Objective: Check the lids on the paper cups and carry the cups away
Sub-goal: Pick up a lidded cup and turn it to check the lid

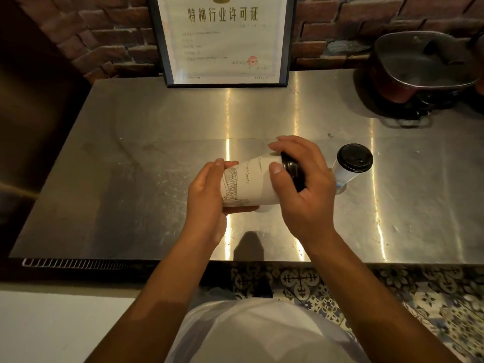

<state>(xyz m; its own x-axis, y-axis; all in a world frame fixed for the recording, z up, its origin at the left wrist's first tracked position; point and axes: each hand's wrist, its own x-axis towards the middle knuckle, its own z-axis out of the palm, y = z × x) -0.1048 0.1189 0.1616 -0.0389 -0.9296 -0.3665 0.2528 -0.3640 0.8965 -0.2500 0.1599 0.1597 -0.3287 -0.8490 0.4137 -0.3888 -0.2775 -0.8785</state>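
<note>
Grip: my left hand [209, 189] cradles the tilted cup [248, 183], my right hand [306, 184] wraps its lid [292, 170], mid-frame.
Risk: a loose lid could pop, spilling.

The steel bench [136, 158] carried a lidded paper cup [351, 166], a framed certificate [222, 40] and a dark pan [421, 66].
</note>
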